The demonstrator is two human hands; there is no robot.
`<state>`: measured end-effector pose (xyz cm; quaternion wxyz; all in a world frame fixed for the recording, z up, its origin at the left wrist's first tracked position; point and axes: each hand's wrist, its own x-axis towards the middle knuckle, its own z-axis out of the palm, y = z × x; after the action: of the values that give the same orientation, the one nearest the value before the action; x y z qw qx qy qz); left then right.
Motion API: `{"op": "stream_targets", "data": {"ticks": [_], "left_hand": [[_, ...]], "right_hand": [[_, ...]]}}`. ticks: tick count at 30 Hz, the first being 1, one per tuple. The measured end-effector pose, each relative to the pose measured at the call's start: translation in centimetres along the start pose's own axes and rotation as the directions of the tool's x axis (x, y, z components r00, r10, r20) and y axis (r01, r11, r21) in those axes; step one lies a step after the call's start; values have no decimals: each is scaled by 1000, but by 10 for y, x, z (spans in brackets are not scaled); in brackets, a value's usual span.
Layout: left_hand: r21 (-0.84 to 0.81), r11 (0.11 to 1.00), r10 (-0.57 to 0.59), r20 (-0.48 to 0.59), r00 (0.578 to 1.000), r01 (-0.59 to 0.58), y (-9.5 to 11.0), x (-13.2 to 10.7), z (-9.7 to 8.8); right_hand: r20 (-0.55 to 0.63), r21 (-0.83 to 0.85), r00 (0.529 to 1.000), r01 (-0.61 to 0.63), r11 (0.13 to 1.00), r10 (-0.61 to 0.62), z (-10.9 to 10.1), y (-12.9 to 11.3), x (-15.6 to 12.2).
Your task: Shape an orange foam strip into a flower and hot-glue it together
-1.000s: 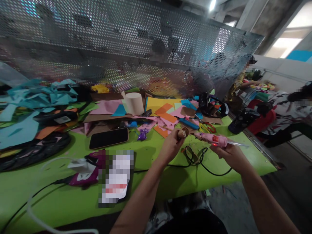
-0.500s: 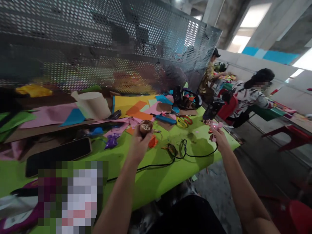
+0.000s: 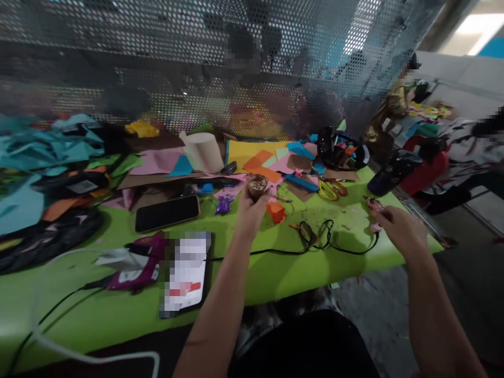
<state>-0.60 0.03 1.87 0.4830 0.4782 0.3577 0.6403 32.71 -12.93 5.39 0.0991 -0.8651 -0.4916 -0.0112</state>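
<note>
My left hand (image 3: 252, 210) is closed round a small brown cup-shaped piece (image 3: 258, 185) with pale bits inside, held over the middle of the table. At the table's right side, my right hand (image 3: 399, 228) has its fingers closed on a small pink hot glue gun (image 3: 375, 227). A black cord (image 3: 354, 252) runs from the glue gun across the tabletop. Just right of my left hand lies a folded orange paper piece (image 3: 276, 212). To the left of that hand is a shiny purple piece (image 3: 224, 205).
Scissors (image 3: 327, 190) lie beyond the cord, near coloured paper (image 3: 262, 163) and a cream roll (image 3: 203, 151). A dark phone (image 3: 167, 213), a lit phone (image 3: 191, 273) and a purple tissue pack (image 3: 134, 277) occupy the left. Perforated metal (image 3: 236, 110) stands behind; people sit at right.
The view has swung left, bringing in more of the table's left side. My right hand has lowered the glue gun toward the tabletop. The brown cup-shaped piece stays in my left hand.
</note>
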Motion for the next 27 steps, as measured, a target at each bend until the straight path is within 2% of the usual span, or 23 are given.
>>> {"op": "stream_targets", "data": {"ticks": [1,2,3,6,7,8,10,13,17,19,21,23,25,27], "left_hand": [[-13,1000,-8,-18,1000,8,0,1,-1],[-24,1000,-14,-33,999,13,0,1,-2],[-33,999,-17,-45,999,16,0,2,-3],[-28,999,-32,-79,996,30,-1,5,-7],[-19,999,-40,-91,995,39,-1,5,-7],[-10,999,-48,-100,994,48,-1,6,-8],[-2,998,-58,-108,992,58,0,6,-8],[-9,998,-61,-101,993,61,0,6,-8],[-28,997,-82,-123,989,79,0,7,-9],[-29,994,-104,-130,986,101,0,7,-9],[-22,991,-136,-125,983,134,0,6,-8],[-17,983,-186,-97,978,185,-1,3,-5],[-17,967,-253,-40,967,253,-3,-2,-2],[-30,951,-307,16,952,307,-4,-6,0]], "right_hand": [[-28,108,988,152,983,-150,-2,-15,-4],[-58,198,952,307,931,-302,-1,-33,-7],[-61,272,895,441,855,-442,1,-52,-11],[-33,433,743,613,661,-668,16,-111,-19],[-26,446,712,636,629,-702,24,-129,-21],[-13,452,702,640,622,-712,32,-145,-23],[25,421,740,602,678,-672,46,-171,-26],[81,366,783,552,749,-617,61,-193,-27],[95,391,762,563,728,-640,65,-198,-18],[30,501,785,524,689,-619,63,-194,-10],[-43,709,832,415,570,-553,59,-191,-2],[-51,893,878,253,371,-475,55,-190,3],[5,976,902,90,198,-432,54,-191,3],[50,997,911,-19,81,-410,55,-192,-2]]}}
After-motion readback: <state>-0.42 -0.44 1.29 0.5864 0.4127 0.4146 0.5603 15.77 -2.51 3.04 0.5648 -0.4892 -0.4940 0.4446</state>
